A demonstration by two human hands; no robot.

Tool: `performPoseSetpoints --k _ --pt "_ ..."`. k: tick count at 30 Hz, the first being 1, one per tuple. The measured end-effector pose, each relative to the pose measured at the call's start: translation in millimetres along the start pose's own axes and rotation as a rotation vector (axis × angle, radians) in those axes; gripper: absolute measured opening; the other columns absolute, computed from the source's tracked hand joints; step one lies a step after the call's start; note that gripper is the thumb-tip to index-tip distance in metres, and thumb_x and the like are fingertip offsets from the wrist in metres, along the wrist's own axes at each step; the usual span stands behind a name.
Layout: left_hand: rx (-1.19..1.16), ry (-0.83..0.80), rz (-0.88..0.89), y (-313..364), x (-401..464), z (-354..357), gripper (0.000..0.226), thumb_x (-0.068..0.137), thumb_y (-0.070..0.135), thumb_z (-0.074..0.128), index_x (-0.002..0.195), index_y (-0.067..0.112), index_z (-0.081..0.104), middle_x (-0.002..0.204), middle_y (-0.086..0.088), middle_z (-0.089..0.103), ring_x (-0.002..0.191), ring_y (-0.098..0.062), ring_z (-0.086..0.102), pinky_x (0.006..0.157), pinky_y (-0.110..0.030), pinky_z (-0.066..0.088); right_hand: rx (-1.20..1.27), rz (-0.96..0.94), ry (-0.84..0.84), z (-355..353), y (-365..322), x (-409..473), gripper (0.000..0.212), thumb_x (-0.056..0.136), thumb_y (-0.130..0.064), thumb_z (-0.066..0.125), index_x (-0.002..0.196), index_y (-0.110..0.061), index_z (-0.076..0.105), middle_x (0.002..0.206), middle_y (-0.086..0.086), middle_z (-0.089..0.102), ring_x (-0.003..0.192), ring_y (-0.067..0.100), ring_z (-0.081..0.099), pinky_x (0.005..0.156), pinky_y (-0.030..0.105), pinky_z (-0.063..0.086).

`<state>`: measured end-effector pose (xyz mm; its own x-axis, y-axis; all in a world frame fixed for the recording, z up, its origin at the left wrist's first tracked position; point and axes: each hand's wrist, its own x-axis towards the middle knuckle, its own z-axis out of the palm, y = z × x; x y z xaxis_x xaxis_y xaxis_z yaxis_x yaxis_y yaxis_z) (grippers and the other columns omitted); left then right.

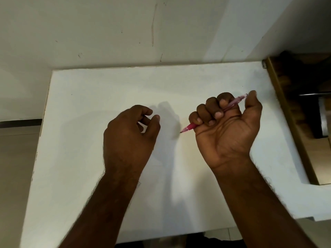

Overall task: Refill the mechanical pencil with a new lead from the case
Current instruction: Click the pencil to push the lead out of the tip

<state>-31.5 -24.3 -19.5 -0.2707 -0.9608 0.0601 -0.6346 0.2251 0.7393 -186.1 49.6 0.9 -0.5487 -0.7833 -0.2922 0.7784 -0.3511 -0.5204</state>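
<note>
Pink translucent mechanical pencil (213, 115) held in the right hand (227, 126), above the white counter (89, 158). Fingers curled around the barrel in a fist-like grip, palm toward the camera; thumb (252, 102) rests at the cap end. Dark tip pointing down and left, just clear of the fist. Whether the cap is on cannot be told.

Left hand (129, 133) to the left of the pencil tip, apart from it. Thumb and fingers curled loosely toward each other; nothing visible between them, though a thin lead would be too small to see here.

Lead case: not in view anywhere around the pencil.

Step, as judged: thumb on the push end suggests clicking, either to feed a loaded lead or to check the pencil is empty. Cannot tell which.

Next move calls for: if unloaded, locate the case, pull the cap, drop one lead down the barrel without snapping it.

Writing or brand marks: none legible on the pencil barrel.
</note>
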Motion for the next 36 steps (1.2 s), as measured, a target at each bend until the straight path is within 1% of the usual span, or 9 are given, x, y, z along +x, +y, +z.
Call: performPoseSetpoints --k 3,6,8,11,14,18,24,28,36 --pt "-0.036 -0.002 -0.024 1.1 0.2 -0.3 0.019 0.087 0.049 0.064 0.096 0.033 0.07 0.075 0.021 0.068 0.069 0.0 0.064 0.067 -0.022 0.049 0.0 -0.02 0.008 -1.0 -0.6 -0.3 0.048 0.1 -0.048 0.031 0.067 -0.015 0.04 0.056 -0.002 0.032 0.052 0.015 0.022 0.054 0.029 0.03" --pt "-0.125 -0.021 -0.101 1.0 3.8 -0.4 0.017 0.086 0.047 0.067 0.095 0.033 0.071 0.079 0.026 0.069 0.071 0.007 0.065 0.061 -0.004 0.044 -0.003 -0.017 0.007 0.2 -1.1 -0.1 0.052 0.1 -0.055 0.031 0.068 -0.015 0.041 0.057 -0.002 0.031 0.054 0.016 0.021 0.055 0.03 0.03" --pt "-0.214 -0.042 -0.153 0.1 6.4 -0.4 0.015 0.086 0.045 0.07 0.096 0.033 0.072 0.082 0.024 0.071 0.075 0.006 0.066 0.06 -0.002 0.044 -0.018 -0.011 -0.006 1.2 -1.3 -0.1 0.056 0.1 -0.059 0.03 0.069 -0.014 0.043 0.057 -0.002 0.032 0.054 0.016 0.021 0.056 0.031 0.03" --pt "-0.339 -0.069 -0.202 0.2 8.3 -1.6 0.013 0.087 0.04 0.072 0.098 0.033 0.073 0.085 0.015 0.074 0.078 0.001 0.068 0.065 -0.007 0.049 -0.051 -0.029 -0.008 2.3 -0.8 -0.6 0.051 0.102 -0.048 0.029 0.067 -0.014 0.042 0.056 -0.001 0.032 0.054 0.016 0.021 0.056 0.031 0.03" --pt "-0.525 -0.121 -0.271 2.9 11.0 -4.4 0.016 0.089 0.03 0.073 0.105 0.029 0.074 0.094 0.008 0.077 0.083 -0.003 0.069 0.077 -0.022 0.056 -0.082 -0.044 -0.02 4.7 -0.2 -1.5 0.053 0.102 -0.051 0.027 0.068 -0.013 0.041 0.056 0.0 0.03 0.054 0.017 0.02 0.055 0.031 0.03" --pt "-0.761 -0.189 -0.345 4.4 13.8 -9.9 0.027 0.088 0.022 0.069 0.114 0.019 0.073 0.105 0.003 0.079 0.093 -0.012 0.071 0.076 -0.024 0.054 -0.119 -0.08 -0.019 5.9 -0.6 -2.6 0.052 0.101 -0.048 0.028 0.067 -0.012 0.041 0.055 0.0 0.029 0.053 0.018 0.02 0.054 0.031 0.03" --pt "-0.792 -0.177 -0.367 6.4 14.0 -11.4 0.028 0.085 0.024 0.068 0.112 0.018 0.073 0.108 0.001 0.078 0.093 -0.014 0.071 0.079 -0.03 0.053 -0.201 -0.09 -0.055 7.2 0.8 -1.6 0.065 0.102 -0.06 0.024 0.067 -0.01 0.047 0.055 0.002 0.03 0.054 0.019 0.021 0.056 0.033 0.027" --pt "-0.801 -0.184 -0.391 8.1 13.3 -13.1 0.026 0.083 0.025 0.068 0.108 0.022 0.075 0.107 0.001 0.079 0.092 -0.014 0.071 0.079 -0.03 0.053 -0.288 -0.115 -0.113 10.0 3.6 -1.6 0.057 0.102 -0.045 0.028 0.062 -0.012 0.051 0.05 -0.001 0.035 0.051 0.018 0.024 0.055 0.034 0.025" --pt "-0.794 -0.173 -0.41 10.6 13.6 -13.5 0.023 0.084 0.025 0.068 0.106 0.024 0.075 0.106 0.002 0.079 0.092 -0.015 0.072 0.081 -0.032 0.053 -0.566 -0.101 -0.103 15.3 9.3 -5.7 0.052 0.096 -0.042 0.034 0.056 -0.014 0.054 0.05 0.002 0.035 0.049 0.017 0.031 0.055 0.042 0.02"
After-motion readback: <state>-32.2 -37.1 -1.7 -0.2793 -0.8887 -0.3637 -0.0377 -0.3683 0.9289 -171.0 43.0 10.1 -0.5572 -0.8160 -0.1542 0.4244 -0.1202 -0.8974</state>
